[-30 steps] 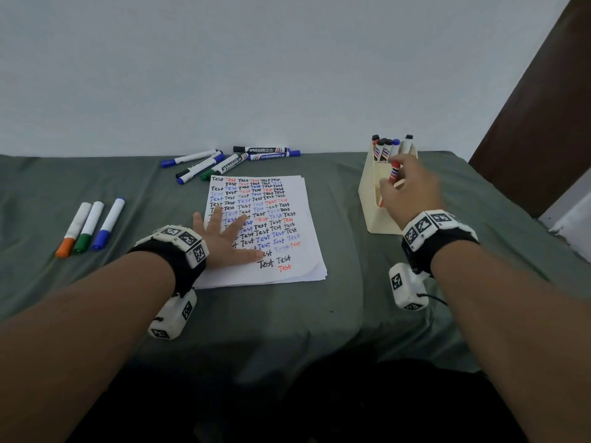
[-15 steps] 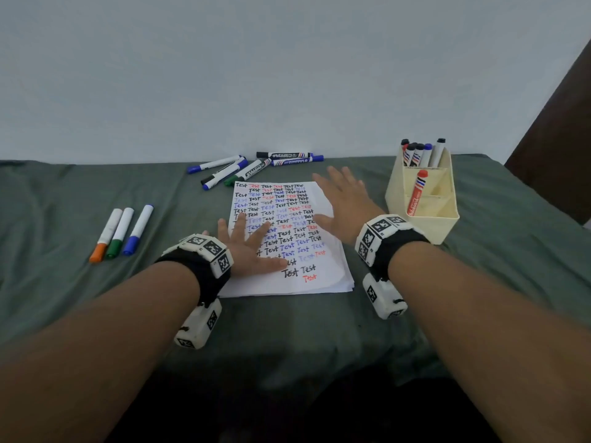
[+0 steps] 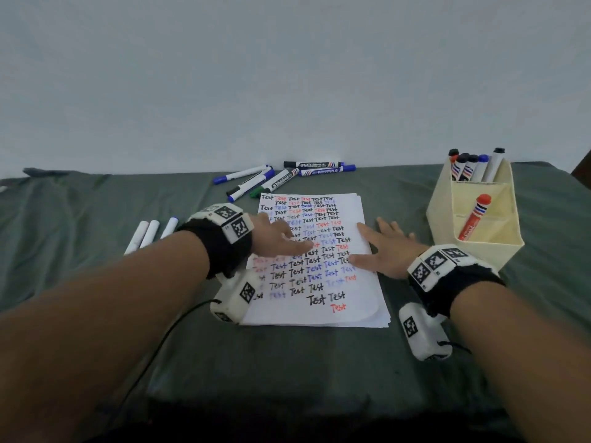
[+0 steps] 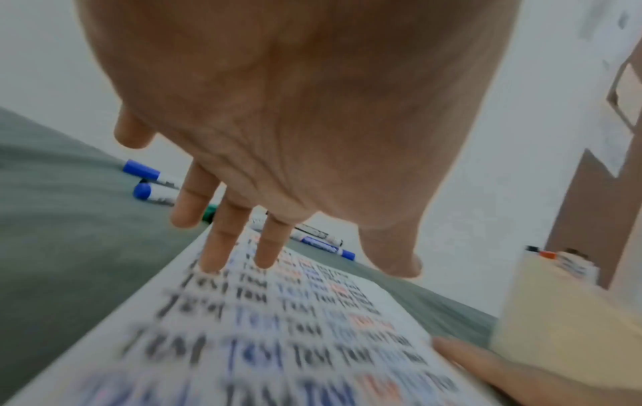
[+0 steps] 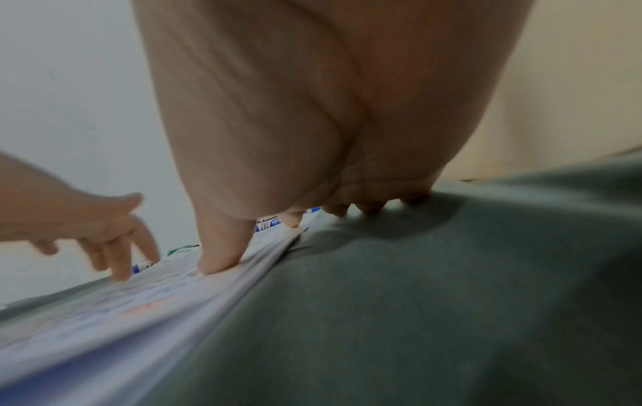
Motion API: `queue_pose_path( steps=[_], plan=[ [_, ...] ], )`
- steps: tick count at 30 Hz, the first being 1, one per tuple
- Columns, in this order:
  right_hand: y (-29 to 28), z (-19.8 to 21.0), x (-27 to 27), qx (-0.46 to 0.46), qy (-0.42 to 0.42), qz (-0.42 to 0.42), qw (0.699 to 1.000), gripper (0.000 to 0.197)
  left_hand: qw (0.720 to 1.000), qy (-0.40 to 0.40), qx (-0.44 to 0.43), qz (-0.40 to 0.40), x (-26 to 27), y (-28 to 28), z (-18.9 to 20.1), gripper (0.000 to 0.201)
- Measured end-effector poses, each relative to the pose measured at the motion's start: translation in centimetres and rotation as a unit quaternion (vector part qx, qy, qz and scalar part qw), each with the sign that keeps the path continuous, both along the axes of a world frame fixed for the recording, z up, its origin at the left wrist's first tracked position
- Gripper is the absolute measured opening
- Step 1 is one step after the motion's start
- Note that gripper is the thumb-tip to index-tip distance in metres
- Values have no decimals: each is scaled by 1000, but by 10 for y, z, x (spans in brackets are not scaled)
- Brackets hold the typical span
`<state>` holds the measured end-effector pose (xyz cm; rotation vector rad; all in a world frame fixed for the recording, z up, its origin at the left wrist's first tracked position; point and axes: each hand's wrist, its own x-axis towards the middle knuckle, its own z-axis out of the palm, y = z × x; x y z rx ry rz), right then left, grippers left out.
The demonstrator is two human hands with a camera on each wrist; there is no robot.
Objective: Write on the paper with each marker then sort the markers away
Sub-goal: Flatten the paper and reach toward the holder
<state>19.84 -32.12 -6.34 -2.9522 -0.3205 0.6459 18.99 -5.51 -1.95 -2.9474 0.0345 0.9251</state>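
The white paper (image 3: 319, 282), covered in rows of "Test", lies in the middle of the green cloth. My left hand (image 3: 278, 238) hovers just above its left part with fingers spread, holding nothing; in the left wrist view the fingers (image 4: 215, 247) point down at the paper (image 4: 278, 329). My right hand (image 3: 383, 247) lies flat on the paper's right edge, thumb (image 5: 222, 247) pressing the sheets (image 5: 139, 302). A red marker (image 3: 473, 219) leans in the front compartment of the cream holder (image 3: 486, 251). Several markers (image 3: 473, 164) stand in its back compartment.
Several loose markers (image 3: 281, 180) lie at the back beyond the paper. Three more markers (image 3: 150, 231) lie to the left, partly hidden by my left forearm. The green cloth (image 3: 287, 362) reaches the near edge. A wall rises behind the table.
My right hand left the red marker in the holder and came down onto the paper's right edge. My left hand has lifted and shifted forward over the paper.
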Motion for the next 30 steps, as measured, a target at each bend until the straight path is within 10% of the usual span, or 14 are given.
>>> queue_pose_path(
  steps=[9, 20, 30],
  plan=[
    [16, 1, 6, 7, -23, -16, 1000, 88, 970, -218, 100, -28, 102, 35, 0, 66],
    [-2, -5, 31, -11, -46, -12, 999, 95, 951, -296, -3, -95, 179, 7, -2, 43],
    [4, -2, 29, -5, -42, 7, 999, 98, 938, -305, 81, -143, 224, -20, -24, 37]
  ],
)
